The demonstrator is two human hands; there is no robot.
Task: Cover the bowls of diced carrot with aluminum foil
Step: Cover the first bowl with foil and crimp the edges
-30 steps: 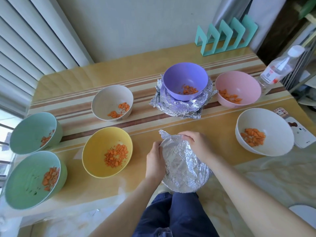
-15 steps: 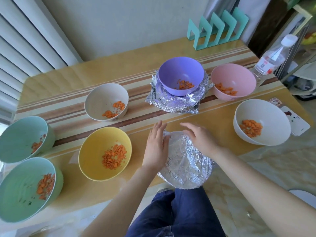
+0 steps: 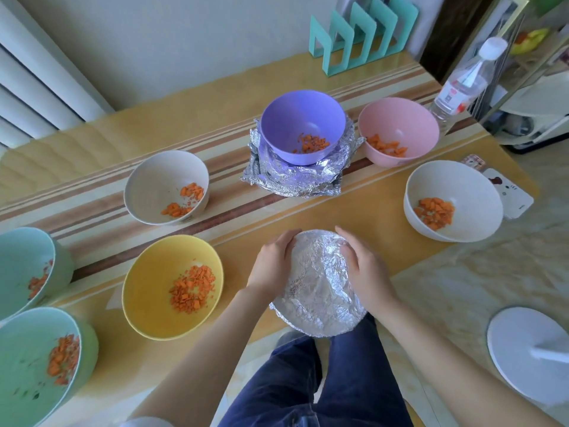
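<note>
A bowl wrapped in crinkled aluminum foil stands at the table's near edge. My left hand cups its left rim, and my right hand cups its right rim, fingers curled over the foil. Open bowls with diced carrot stand around it: a yellow bowl, a beige bowl, a purple bowl, a pink bowl, a white bowl and two green bowls. The purple bowl rests on a stack of crumpled foil sheets.
The yellow table has a striped band across it. A plastic bottle and a teal rack stand at the back right. A phone-like card lies beside the white bowl. A white round base sits on the floor.
Both hands have moved from the foil's top corner down to the bowl's sides. The loose raised foil flap has been pressed flat over the rim.
</note>
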